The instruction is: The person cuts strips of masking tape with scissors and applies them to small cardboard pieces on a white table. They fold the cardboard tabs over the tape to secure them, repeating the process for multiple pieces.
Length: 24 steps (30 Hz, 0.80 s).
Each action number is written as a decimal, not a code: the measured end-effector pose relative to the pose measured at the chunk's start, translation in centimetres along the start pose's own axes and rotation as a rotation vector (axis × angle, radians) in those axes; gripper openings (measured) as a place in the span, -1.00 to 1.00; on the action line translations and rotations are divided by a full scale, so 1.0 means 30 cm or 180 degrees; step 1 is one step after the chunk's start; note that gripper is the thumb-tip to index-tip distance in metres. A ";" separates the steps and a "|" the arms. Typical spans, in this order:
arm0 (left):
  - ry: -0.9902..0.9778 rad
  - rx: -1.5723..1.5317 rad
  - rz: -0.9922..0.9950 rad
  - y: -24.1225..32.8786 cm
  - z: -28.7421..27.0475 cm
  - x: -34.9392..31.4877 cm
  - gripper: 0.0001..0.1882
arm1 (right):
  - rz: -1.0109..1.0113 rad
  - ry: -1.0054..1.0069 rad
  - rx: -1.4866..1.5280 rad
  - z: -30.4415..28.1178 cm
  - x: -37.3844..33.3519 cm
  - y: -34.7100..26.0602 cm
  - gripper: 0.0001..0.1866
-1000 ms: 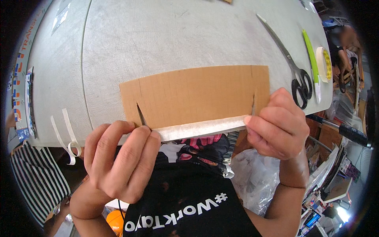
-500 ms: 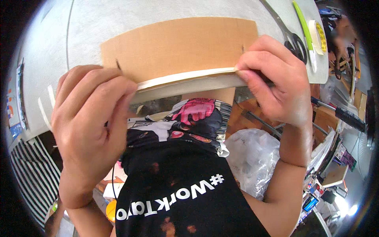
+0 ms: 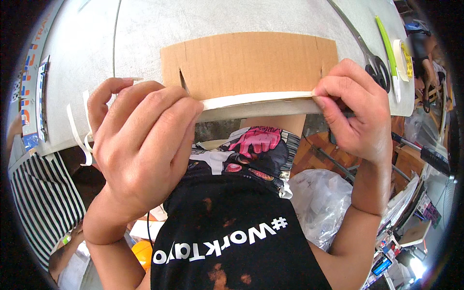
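Note:
A flat piece of brown cardboard (image 3: 251, 65) lies on the grey-white table at its near edge, with a slit cut near each end. Along its near side runs a narrow white strip of tape (image 3: 256, 99). My left hand (image 3: 142, 128) pinches the strip's left end, thumb hidden behind the fingers. At the right end, my right hand (image 3: 357, 111) grips the strip between thumb and index finger. Beside the left hand, the left slit gapes a little. Whether the whole strip is stuck to the cardboard I cannot tell.
Right of the cardboard on the table (image 3: 217, 17) lie black-handled scissors (image 3: 379, 75), a green and white slim tool (image 3: 386, 43) and a tape roll (image 3: 400, 59). Loose white strips (image 3: 77, 130) hang at the table's left edge. A clear plastic bag (image 3: 319, 205) is below.
The view has shifted, so the cardboard, table and both hands appear farther right and slightly lower. Both hands keep their hold on the strip's ends.

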<state>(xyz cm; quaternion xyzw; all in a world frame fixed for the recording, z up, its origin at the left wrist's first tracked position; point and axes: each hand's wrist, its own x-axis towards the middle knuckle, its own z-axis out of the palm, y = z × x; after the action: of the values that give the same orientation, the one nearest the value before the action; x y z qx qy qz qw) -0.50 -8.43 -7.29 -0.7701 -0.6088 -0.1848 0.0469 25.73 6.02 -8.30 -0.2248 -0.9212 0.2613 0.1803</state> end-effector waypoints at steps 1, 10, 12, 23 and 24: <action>0.0019 0.0024 0.0002 0.001 0.002 -0.002 -0.84 | -0.0014 0.0004 -0.0011 -0.001 0.000 0.002 -0.90; -0.0084 0.0015 0.0044 0.004 -0.010 -0.003 -0.81 | -0.0015 0.0033 -0.0036 0.001 -0.004 0.004 -0.88; -0.0121 0.0062 0.0043 0.014 -0.010 -0.008 -0.79 | -0.0022 0.0029 -0.0041 0.001 -0.004 0.003 -0.88; -0.0486 -0.0028 0.0030 0.008 -0.054 0.009 -0.77 | 0.0063 -0.0033 0.0015 -0.027 -0.014 -0.020 -0.82; -0.0548 -0.0259 -0.0080 -0.001 -0.066 0.024 -0.77 | 0.0059 0.0035 0.0196 -0.032 -0.003 -0.029 -0.89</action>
<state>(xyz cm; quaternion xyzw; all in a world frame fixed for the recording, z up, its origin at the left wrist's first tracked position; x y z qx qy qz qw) -0.84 -8.34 -5.21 -0.7767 -0.6122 -0.1431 -0.0393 25.94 5.70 -7.07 -0.2291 -0.9097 0.2899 0.1898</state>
